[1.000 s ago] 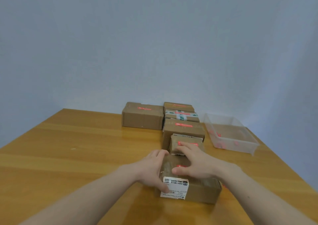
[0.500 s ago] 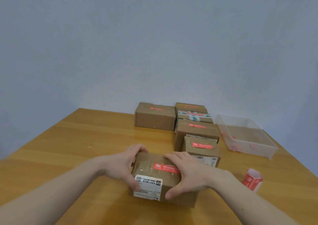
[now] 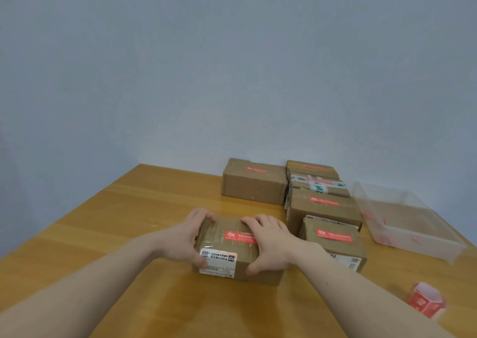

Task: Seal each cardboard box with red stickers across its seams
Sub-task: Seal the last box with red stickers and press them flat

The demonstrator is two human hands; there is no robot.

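Observation:
A small cardboard box (image 3: 227, 242) with a white shipping label on its front and a red sticker (image 3: 238, 236) across its top lies on the wooden table (image 3: 129, 221). My left hand (image 3: 184, 235) grips its left end, thumb on the front face. My right hand (image 3: 271, 244) grips its right end, fingers over the top and partly covering the sticker. A roll of red stickers (image 3: 426, 300) stands at the near right.
Several other cardboard boxes with red stickers sit in a row behind and to the right, the nearest box (image 3: 335, 244) just beside my right hand. A clear plastic bin (image 3: 413, 224) holding red scraps stands at the far right. A grey wall rises behind the table.
Both hands have slid the box leftward away from the row of boxes. The view has swung left, bringing the sticker roll into sight at the right.

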